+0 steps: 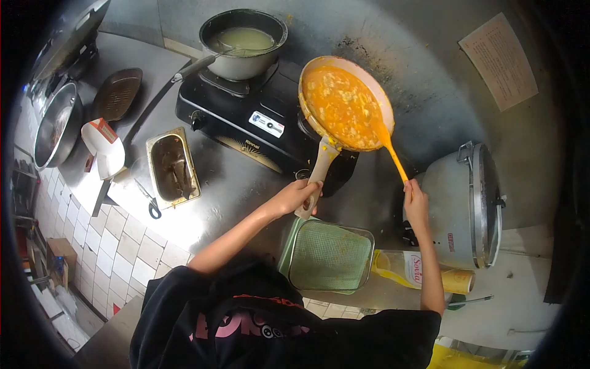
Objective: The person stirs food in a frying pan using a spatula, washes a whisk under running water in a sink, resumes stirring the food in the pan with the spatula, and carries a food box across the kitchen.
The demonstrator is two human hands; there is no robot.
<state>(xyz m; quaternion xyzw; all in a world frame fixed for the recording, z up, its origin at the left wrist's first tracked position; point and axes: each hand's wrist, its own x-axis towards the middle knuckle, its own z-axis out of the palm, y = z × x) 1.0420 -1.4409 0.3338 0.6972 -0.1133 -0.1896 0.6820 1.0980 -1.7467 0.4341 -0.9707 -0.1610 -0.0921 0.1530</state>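
My left hand (298,195) is wrapped round the beige handle of a frying pan (388,104) on the right side of the black gas stove (239,132). Inside the pan lies an orange, lumpy sauce (341,101) with pale pieces in it. In my right hand (416,200) is the upper end of an orange spatula (396,158); its blade dips into the sauce at the pan's right edge. Below the pan handle sits a green basket (332,255) in a clear container. What burner lies under the pan is mostly hidden.
A deep pot (246,64) with pale liquid and a strainer occupies the left burner. A large grey cooker (452,203) stands right, beside an oil bottle (393,265). Left are a metal tray (173,169), scissors (153,209), a paper box (103,147) and a steel bowl (58,126).
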